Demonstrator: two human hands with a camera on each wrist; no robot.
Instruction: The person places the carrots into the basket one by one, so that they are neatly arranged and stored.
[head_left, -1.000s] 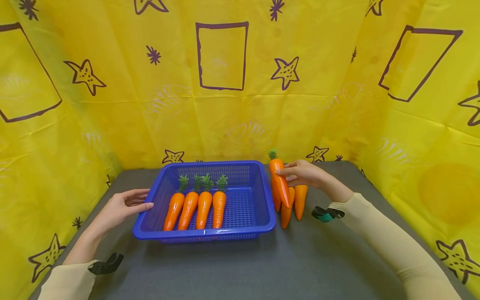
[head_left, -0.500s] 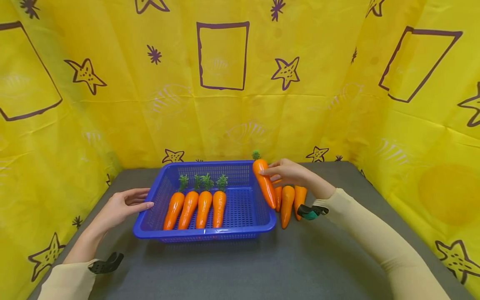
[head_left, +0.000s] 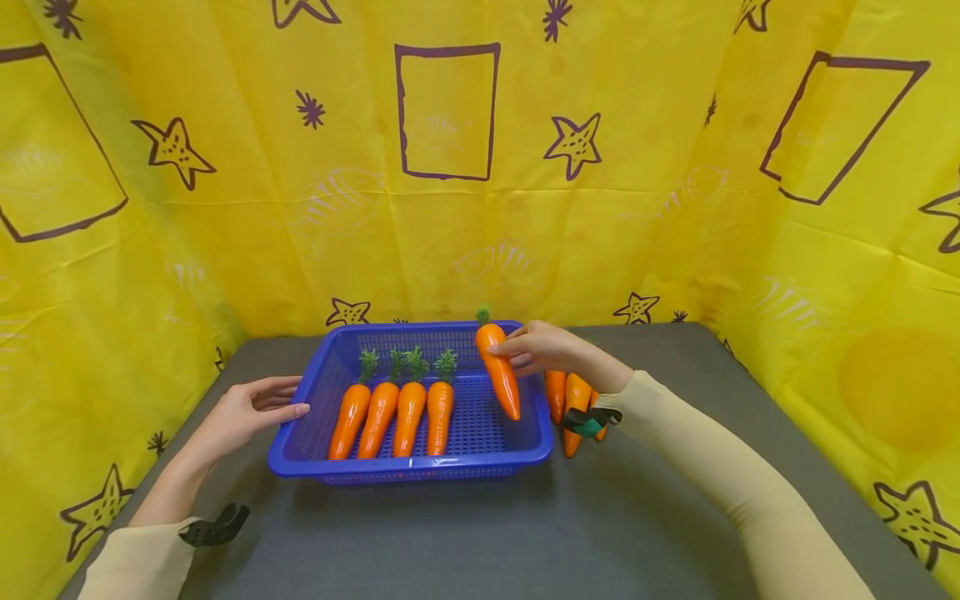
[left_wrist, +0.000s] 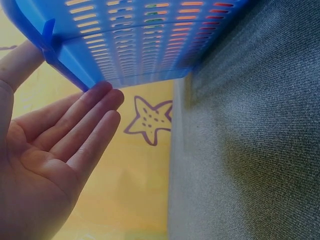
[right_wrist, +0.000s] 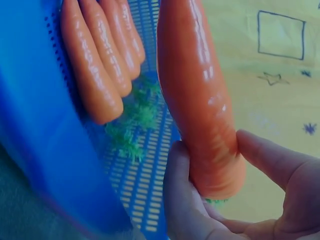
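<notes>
"Carrot [head_left: 501,375]: where?"
"Just below centre in my head view, tilted above the right half of the blue basket [head_left: 487,461]; my right grip [head_left: 550,345] pinches it."
"Left grip [head_left: 243,412]?"
"Holding the basket's left rim [head_left: 315,367]; four carrots [head_left: 408,417] lie inside."

Head: worn high, facing forward and down, the farthest off; spans the blue basket [head_left: 408,464], gray table [head_left: 450,542] and yellow cloth [head_left: 637,75].
Left wrist: close by the left hand [head_left: 243,414], facing the basket's outer wall, turned so the table stands upright at right.
Right wrist: close by the right hand [head_left: 543,346], facing the held carrot [right_wrist: 197,75] and the basket's inside.
Head and left wrist share: left hand, basket, table, cloth.
Head and right wrist share: right hand, held carrot, four carrots [right_wrist: 110,55] in the basket.
</notes>
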